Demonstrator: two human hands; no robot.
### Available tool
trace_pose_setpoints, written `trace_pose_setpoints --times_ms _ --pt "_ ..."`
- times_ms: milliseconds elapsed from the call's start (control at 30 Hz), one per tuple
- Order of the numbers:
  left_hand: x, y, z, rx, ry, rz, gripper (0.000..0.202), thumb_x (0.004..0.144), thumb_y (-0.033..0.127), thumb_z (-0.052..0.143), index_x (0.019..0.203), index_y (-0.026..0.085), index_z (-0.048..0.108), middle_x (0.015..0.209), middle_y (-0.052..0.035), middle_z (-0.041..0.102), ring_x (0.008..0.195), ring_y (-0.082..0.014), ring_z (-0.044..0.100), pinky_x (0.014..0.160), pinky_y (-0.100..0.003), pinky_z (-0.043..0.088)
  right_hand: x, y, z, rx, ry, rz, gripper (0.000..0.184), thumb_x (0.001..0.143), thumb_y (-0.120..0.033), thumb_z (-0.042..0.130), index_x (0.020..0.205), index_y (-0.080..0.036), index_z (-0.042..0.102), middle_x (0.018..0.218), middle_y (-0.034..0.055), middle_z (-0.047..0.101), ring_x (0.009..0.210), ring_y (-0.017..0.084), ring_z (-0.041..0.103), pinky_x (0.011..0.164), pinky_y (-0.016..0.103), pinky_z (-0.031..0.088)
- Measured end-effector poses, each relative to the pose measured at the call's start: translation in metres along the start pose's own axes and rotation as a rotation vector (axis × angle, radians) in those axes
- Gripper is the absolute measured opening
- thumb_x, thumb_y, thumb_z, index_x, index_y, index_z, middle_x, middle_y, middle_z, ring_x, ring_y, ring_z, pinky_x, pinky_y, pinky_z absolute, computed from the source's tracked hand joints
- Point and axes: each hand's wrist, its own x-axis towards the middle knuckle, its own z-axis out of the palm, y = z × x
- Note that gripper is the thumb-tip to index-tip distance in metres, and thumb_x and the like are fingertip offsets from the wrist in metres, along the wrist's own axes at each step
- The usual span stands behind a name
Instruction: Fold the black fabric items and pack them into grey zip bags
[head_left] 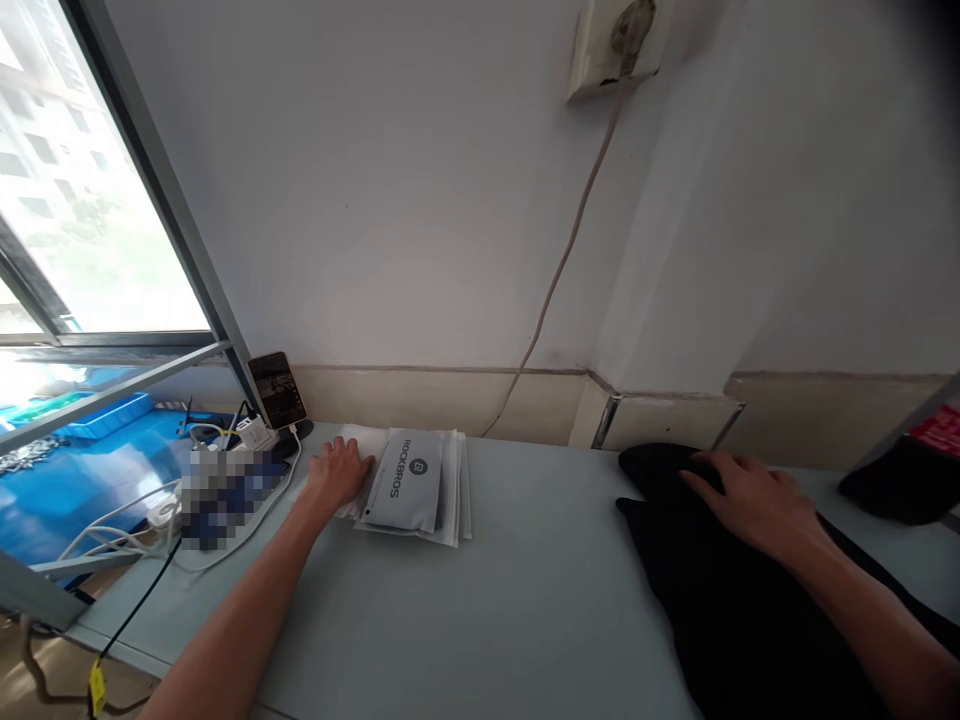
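My left hand (335,476) rests on the left edge of a stack of flat white packets (454,492) at the back of the pale table (480,600). The top packet (403,481) is grey with dark lettering. The hand's fingers curl onto the stack's edge; whether they grip a packet is unclear. My right hand (754,497) lies flat with fingers stretched out on a black cloth (720,590) spread over the right side of the table.
A phone (277,389) leans upright at the table's back left. White cables (225,520) and a charger (253,431) lie beside it. A window is at left. A wall socket (611,45) with a hanging cord is above. Another dark item (900,480) sits far right.
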Motion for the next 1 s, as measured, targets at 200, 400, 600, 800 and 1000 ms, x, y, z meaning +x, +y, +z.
trace_pose_setpoints --times_ms 200,400,600,800,1000 --pt "0.003 -0.002 0.004 0.030 0.017 0.013 0.047 0.106 0.046 0.035 0.122 0.009 0.059 0.125 -0.0244 0.059 0.116 -0.0399 0.057 0.086 -0.046 0.050 -0.002 0.005 0.008 -0.007 -0.041 0.073 0.058 0.103 -0.050 0.026 0.138 -0.016 0.059 0.144 0.0261 0.055 0.128 0.051 0.047 0.093 0.058 0.038" --pt "0.006 -0.003 0.009 0.038 0.038 0.013 0.048 0.106 0.047 0.035 0.123 0.009 0.059 0.125 -0.0247 0.058 0.117 -0.0407 0.057 0.085 -0.047 0.050 -0.002 0.018 0.009 -0.005 -0.019 0.094 0.055 0.103 -0.045 0.032 0.141 -0.013 0.057 0.143 0.0290 0.055 0.123 0.051 0.045 0.088 0.058 0.036" --pt "0.009 -0.004 0.012 0.051 0.045 0.018 0.050 0.106 0.048 0.034 0.122 0.008 0.060 0.123 -0.0247 0.059 0.114 -0.0406 0.059 0.084 -0.047 0.050 -0.002 0.014 -0.004 -0.036 0.108 0.092 0.042 0.100 -0.043 0.041 0.122 -0.017 0.066 0.131 0.0257 0.056 0.119 0.049 0.045 0.085 0.054 0.037" --pt "0.010 -0.006 0.013 0.047 0.045 0.028 0.052 0.106 0.048 0.034 0.123 0.008 0.060 0.123 -0.0248 0.060 0.114 -0.0411 0.059 0.083 -0.049 0.050 -0.010 0.003 -0.030 -0.086 0.223 -0.035 0.035 0.104 -0.040 0.033 0.113 -0.021 0.061 0.112 0.0158 0.066 0.105 0.037 0.057 0.083 0.045 0.041" --pt "0.011 -0.008 0.013 0.016 0.047 0.028 0.049 0.105 0.048 0.038 0.122 0.008 0.060 0.123 -0.0245 0.061 0.115 -0.0409 0.060 0.085 -0.047 0.050 -0.015 -0.002 -0.050 -0.155 0.229 -0.098 0.038 0.106 -0.043 0.028 0.112 -0.016 0.054 0.115 0.0234 0.063 0.107 0.041 0.057 0.076 0.043 0.041"
